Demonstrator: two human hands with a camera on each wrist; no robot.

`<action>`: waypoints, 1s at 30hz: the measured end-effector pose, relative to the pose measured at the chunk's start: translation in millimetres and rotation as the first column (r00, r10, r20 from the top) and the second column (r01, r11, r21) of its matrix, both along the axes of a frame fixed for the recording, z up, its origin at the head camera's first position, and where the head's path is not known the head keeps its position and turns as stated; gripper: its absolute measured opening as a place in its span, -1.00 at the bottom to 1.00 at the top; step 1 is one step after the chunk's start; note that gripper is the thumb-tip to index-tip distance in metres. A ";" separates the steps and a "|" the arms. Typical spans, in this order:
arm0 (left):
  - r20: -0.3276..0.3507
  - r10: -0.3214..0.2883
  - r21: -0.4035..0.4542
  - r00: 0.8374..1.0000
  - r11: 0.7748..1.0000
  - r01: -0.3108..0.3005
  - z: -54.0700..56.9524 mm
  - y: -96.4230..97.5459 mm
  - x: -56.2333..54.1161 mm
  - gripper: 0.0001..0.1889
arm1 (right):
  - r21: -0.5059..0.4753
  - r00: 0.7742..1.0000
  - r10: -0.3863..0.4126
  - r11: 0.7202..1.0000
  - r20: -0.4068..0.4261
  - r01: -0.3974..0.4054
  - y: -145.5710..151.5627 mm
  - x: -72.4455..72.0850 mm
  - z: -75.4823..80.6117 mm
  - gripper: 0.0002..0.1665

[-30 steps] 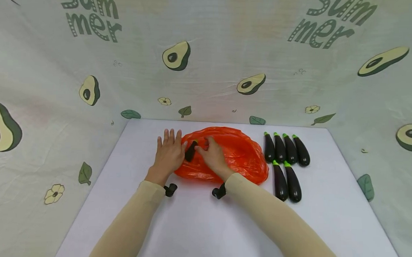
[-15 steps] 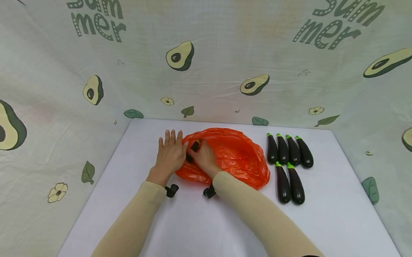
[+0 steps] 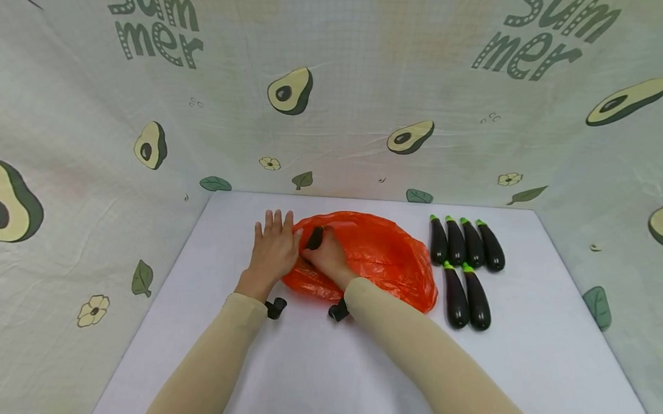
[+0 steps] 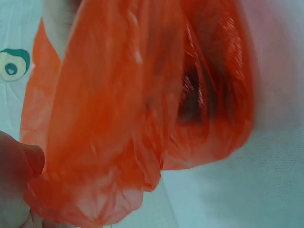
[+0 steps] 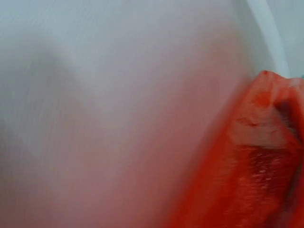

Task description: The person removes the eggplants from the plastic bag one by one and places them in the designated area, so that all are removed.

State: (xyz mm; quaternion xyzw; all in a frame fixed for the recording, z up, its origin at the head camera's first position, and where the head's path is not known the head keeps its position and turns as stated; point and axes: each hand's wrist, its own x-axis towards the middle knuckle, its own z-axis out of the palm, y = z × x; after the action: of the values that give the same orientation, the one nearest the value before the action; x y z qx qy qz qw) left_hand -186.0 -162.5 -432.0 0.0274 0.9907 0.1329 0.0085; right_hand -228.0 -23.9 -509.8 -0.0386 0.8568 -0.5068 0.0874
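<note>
Orange bag (image 3: pixel 377 257) under both hands

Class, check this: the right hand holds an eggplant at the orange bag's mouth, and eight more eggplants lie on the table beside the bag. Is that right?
Not quite. The head view shows six eggplants beside the orange bag, not eight. The right hand does hold an eggplant at the bag's mouth.
</note>
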 end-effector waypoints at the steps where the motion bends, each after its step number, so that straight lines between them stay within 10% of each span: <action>1: 0.000 0.000 0.005 1.000 1.000 0.000 0.3 0.1 0.3 -0.32 | -0.014 1.000 -0.002 1.000 0.014 0.002 2.8 -0.1 1.7 -0.01; 14: -0.015 -0.019 0.006 1.000 1.000 0.020 -3.0 6.9 1.2 -0.33 | 0.314 1.000 -0.022 0.949 0.019 0.015 10.1 4.2 1.5 -0.05; 30: -0.011 -0.008 0.041 1.000 0.999 0.008 -3.4 3.2 1.7 -0.32 | 0.027 0.990 0.041 0.999 0.135 -0.045 58.5 2.9 26.0 -0.24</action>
State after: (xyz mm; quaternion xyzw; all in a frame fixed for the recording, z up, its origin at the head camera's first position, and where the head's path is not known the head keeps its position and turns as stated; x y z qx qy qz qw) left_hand -184.3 -159.2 -435.4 0.0324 0.9877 0.1530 0.0029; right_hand -225.1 34.6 -483.8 -0.0213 0.8554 -0.4934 0.1564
